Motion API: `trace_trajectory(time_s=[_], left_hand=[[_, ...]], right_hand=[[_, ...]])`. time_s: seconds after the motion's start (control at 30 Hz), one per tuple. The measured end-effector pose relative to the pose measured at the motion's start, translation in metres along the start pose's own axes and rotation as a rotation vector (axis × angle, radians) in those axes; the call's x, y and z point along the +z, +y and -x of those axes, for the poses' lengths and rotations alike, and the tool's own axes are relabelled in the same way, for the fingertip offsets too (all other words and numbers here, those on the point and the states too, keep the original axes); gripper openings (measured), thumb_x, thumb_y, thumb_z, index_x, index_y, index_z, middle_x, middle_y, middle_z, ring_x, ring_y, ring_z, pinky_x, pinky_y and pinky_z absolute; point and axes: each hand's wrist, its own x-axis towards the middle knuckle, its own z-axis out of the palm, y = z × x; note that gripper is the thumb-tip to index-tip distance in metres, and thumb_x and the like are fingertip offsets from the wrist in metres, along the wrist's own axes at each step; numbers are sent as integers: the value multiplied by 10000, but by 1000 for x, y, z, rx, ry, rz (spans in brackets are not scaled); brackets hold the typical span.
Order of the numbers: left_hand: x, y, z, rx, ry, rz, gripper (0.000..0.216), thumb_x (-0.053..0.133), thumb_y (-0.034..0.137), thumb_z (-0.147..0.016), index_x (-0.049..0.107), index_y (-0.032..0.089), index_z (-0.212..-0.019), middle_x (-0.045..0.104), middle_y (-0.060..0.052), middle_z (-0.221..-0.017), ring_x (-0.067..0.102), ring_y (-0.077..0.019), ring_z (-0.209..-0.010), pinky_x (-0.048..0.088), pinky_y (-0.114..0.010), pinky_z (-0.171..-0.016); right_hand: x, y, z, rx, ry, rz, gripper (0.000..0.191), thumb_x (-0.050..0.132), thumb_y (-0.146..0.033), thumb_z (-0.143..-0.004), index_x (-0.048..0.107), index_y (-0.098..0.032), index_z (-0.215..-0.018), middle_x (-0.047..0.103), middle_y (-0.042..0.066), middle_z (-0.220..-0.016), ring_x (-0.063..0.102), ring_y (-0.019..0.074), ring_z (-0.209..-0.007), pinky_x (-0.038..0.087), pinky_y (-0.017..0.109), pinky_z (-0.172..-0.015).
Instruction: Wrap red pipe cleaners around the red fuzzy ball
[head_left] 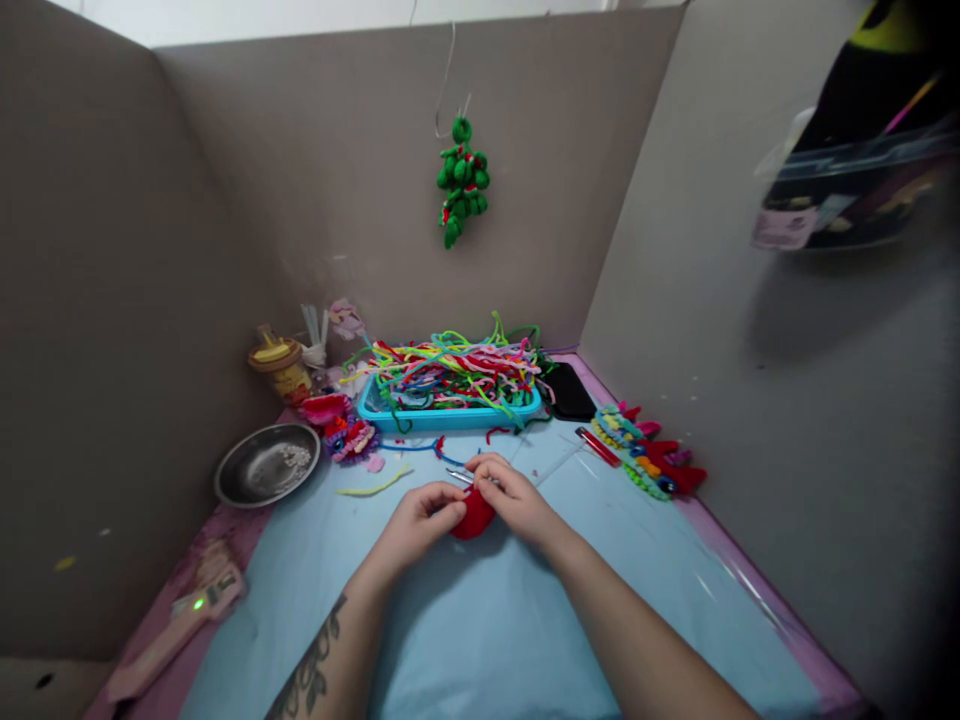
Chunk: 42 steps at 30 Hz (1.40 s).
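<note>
My left hand (421, 520) and my right hand (514, 495) meet over the light blue table mat (487, 620). Between them they pinch a small red fuzzy piece (472, 518), with fingers of both hands closed on it. A thin metal tool (461, 476) lies just beyond my fingers, and whether my right hand touches it is unclear. Behind the hands sits a turquoise tray (450, 412) piled with colourful pipe cleaners (450, 370).
A steel bowl (268, 464) sits at the left, with a yellow-lidded jar (279, 365) behind it. A glue gun (176, 625) lies at the near left. Finished pipe-cleaner pieces (649, 455), a red lighter (598, 446) and a black phone (570, 390) lie at the right. A green ornament (463, 185) hangs on the cardboard back wall.
</note>
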Motion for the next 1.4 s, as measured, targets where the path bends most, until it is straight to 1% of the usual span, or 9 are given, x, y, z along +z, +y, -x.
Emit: trace_trajectory(time_s=[0.4, 0.6, 0.8, 1.03, 1.13, 1.2, 1.27, 1.33, 1.4], left_hand=[[4, 6, 1, -3, -4, -183, 200, 611, 298, -721, 700, 119, -719, 683, -64, -702, 568, -169, -670, 428, -264, -675], [3, 5, 0, -28, 15, -137, 133, 622, 245, -670, 670, 123, -650, 643, -29, -605, 525, -135, -588, 406, -244, -615], [6, 3, 1, -46, 23, -88, 177, 628, 294, -678, 659, 119, -687, 641, -38, -627, 523, -137, -589, 408, -254, -604], [9, 6, 2, 29, 102, -222, 82, 616, 209, -637, 627, 136, -602, 604, -13, -592, 514, -138, -606, 401, -246, -618], [7, 3, -1, 25, 164, -111, 140, 641, 274, -661, 635, 136, -641, 615, -18, -608, 521, -139, -600, 407, -251, -621], [5, 0, -4, 21, 272, 64, 191, 661, 328, -677, 629, 141, -696, 622, -12, -630, 525, -130, -592, 409, -248, -619], [5, -2, -6, 22, 358, 290, 226, 681, 350, -681, 619, 152, -769, 638, -7, -694, 546, -125, -619, 418, -244, -639], [7, -4, -7, 5, 328, 488, 271, 695, 342, -685, 621, 148, -860, 663, -37, -821, 587, -141, -714, 435, -260, -702], [10, -4, -7, 6, 277, 605, 281, 692, 320, -703, 621, 144, -911, 664, -57, -884, 604, -156, -783, 439, -278, -758]], right_hand=[[5, 4, 3, -114, -14, 142, 152, 433, -136, -856, 484, -199, -728, 492, 51, -945, 499, 175, -953, 381, 329, -865], [7, 3, 4, -131, -40, 155, 157, 425, -116, -860, 488, -197, -740, 491, 52, -960, 500, 171, -972, 379, 331, -876], [7, 2, 4, -144, -26, 161, 163, 420, -102, -859, 495, -192, -746, 490, 52, -967, 502, 170, -982, 380, 332, -886], [8, -1, 5, -128, -57, 166, 150, 437, -116, -848, 529, -184, -751, 507, 65, -982, 517, 175, -984, 394, 348, -889], [8, 2, 5, -89, 13, 88, 113, 474, -194, -857, 567, -202, -921, 499, 87, -1132, 476, 202, -1114, 382, 375, -931], [9, 6, 5, -22, 92, -27, 303, 507, -288, -858, 490, -239, -1156, 415, 100, -1299, 420, 222, -1205, 386, 392, -942], [13, 11, 5, 58, 110, -195, 525, 566, -382, -821, 362, -273, -1293, 322, 104, -1395, 404, 237, -1235, 411, 395, -927], [18, 14, 5, 119, 44, -376, 692, 657, -420, -745, 309, -285, -1327, 331, 109, -1399, 459, 241, -1192, 442, 389, -898], [23, 14, 5, 145, -15, -498, 769, 722, -394, -686, 308, -289, -1326, 401, 107, -1359, 516, 231, -1127, 452, 388, -889]])
